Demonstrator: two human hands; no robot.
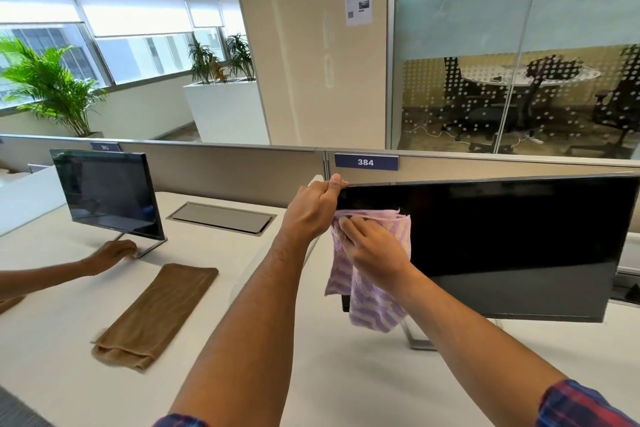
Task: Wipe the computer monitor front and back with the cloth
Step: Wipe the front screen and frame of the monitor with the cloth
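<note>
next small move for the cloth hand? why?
Probably sweep the right hand rightward across the screen. It presses the purple cloth at the monitor's upper-left part, the left hand grips the top-left corner to steady it, and the dark screen stretches away to the right.

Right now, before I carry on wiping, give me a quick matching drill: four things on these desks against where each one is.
Things:
1. purple cloth
2. brown towel
3. left hand
4. label 384

Places:
A. on the partition above the monitor
B. gripping the monitor's top left corner
C. flat on the desk, untouched
D. under the right hand, against the screen

Pairs: 1-D, 2-C, 3-B, 4-A
</note>
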